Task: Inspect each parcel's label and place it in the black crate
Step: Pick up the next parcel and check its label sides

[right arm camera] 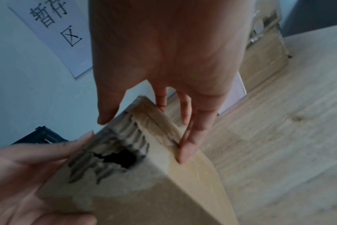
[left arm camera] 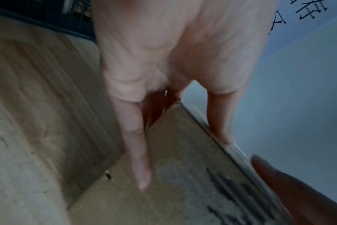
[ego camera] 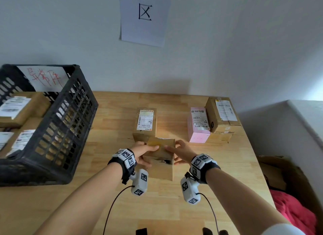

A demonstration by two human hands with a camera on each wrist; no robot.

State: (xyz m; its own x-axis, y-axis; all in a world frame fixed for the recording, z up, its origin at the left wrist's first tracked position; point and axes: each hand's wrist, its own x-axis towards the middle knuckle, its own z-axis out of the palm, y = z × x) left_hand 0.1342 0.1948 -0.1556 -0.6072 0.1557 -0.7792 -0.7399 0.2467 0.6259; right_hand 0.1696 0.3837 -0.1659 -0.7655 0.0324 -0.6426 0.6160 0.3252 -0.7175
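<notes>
A: What sat at the left of the head view?

B: The black crate (ego camera: 57,123), slatted, filling the left edge. Several labelled cardboard parcels (ego camera: 21,109) already lay inside it, and a white sheet with red handwriting (ego camera: 43,78) leaned against its far wall

A: And in the middle?

B: A torn cardboard parcel (ego camera: 161,157) was held just above the wooden table (ego camera: 192,208), low centre of the frame. The left hand (ego camera: 144,151) gripped its left end, thumb on one face and fingers curled along the other. The right hand (ego camera: 182,151) clasped the right end the same way. In the right wrist view a ragged hole (right arm camera: 119,158) showed in the near face, with corrugation exposed around it

A: Was its label visible?

B: I could not tell; no face towards the cameras showed one clearly

A: Anything behind it?

B: A brown labelled box (ego camera: 146,123) stood on the table just beyond the held parcel. Further right stood a pink box (ego camera: 199,125), touching a larger brown box (ego camera: 222,117)

A: And above?

B: A white paper sign (ego camera: 145,16) hung on the wall, top centre. A red cloth (ego camera: 293,212) lay at the lower right
</notes>
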